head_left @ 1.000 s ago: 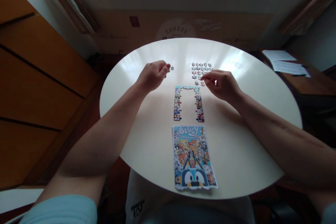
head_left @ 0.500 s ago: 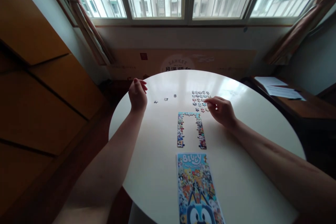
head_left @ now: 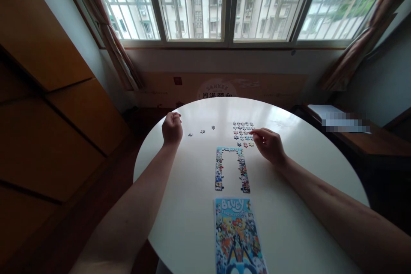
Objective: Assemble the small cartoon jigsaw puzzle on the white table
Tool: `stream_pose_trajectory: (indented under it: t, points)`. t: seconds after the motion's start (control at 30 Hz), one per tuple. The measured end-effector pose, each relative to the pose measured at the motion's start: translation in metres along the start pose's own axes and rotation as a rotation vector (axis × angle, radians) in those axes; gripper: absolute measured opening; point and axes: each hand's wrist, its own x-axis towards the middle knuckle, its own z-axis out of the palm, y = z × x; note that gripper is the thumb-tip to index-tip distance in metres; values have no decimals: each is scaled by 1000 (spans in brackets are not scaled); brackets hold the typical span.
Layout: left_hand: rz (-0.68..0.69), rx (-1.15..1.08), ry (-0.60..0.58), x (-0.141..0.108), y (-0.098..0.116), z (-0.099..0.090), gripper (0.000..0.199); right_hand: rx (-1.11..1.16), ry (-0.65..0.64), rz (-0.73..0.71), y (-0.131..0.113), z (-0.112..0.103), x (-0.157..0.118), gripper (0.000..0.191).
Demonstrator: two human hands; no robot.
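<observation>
My left hand [head_left: 172, 128] is closed in a fist above the far left of the white round table [head_left: 189, 205]. Whatever it may hold is hidden. Close to its right lie three loose puzzle pieces [head_left: 202, 131]. My right hand [head_left: 268, 143] is in a pinch, its fingertips at the right side of a block of loose puzzle pieces [head_left: 240, 128] set out in rows. Whether a piece sits between those fingertips cannot be made out. Nearer to me lies a partly joined puzzle border [head_left: 219, 169], with a top and two sides around bare table.
A Bluey picture sheet [head_left: 239, 231] lies on the near part of the table. To the right, papers [head_left: 324, 113] rest on a brown desk [head_left: 346, 141]. A wooden cabinet [head_left: 54, 137] stands on the left, and barred windows [head_left: 195, 4] are beyond the table.
The view has tilted up slightly, so everything sits lower in the picture. My left hand's fingers have curled in tighter. The right hand stays by the rows of pieces.
</observation>
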Motion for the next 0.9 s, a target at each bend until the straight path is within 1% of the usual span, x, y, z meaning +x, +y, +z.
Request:
stream_pose_trajectory:
  t: [0.03,0.07,0.1,0.17,0.2,0.23,0.33,0.47,0.7,0.9]
  points:
    - [-9,72,-25,0,0,0,29,3,8,16,1,0,0,22]
    - [-13,167,-90,1,-1,0,28,6,18,34,1,0,0,22]
    - [-16,270,-182,1,-3,-1,28,11,28,50,2,0,0,22]
    - [-20,434,-370,1,-6,-1,34,21,43,72,3,1,1,22]
    - [-17,485,-434,1,-8,-1,37,23,47,78,4,1,1,23]
    - [-13,516,-470,1,-10,-1,39,24,50,81,5,1,1,23]
    - [-6,566,-507,0,-13,1,41,25,51,91,7,3,1,24]
    - [7,638,-544,-3,-10,3,40,23,47,101,9,4,0,24]
    - [44,702,-568,-5,-2,0,35,17,42,119,11,6,0,25]
    - [45,714,-566,-6,-1,1,32,14,50,140,13,6,-2,26]
